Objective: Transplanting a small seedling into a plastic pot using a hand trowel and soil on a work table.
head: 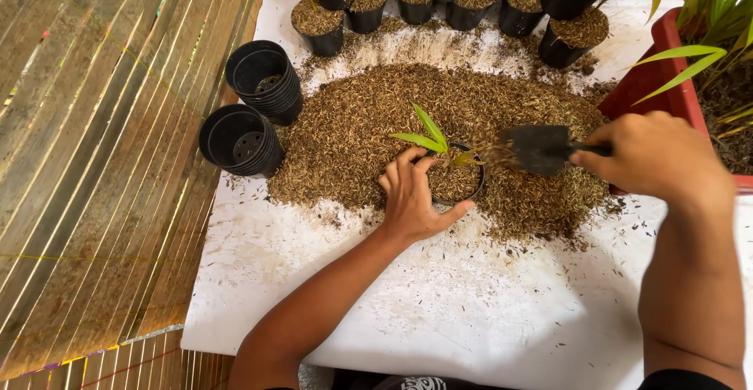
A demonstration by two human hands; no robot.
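Observation:
My left hand [411,195] wraps around a small black pot [459,182] filled with brown husk, and its fingers steady a green seedling [430,136] standing in the pot. My right hand [657,157] grips the handle of a small black trowel [540,148]. The trowel's blade tilts over the pot's right rim and husk spills from it. The pot sits in a wide pile of brown husk [369,123] spread on a white sheet [439,304].
Two stacks of empty black pots [264,78] [239,139] lie at the pile's left edge. Several filled black pots [318,23] line the back. A red planter [657,84] with green plants stands at right. Bamboo slat flooring [94,162] lies to the left.

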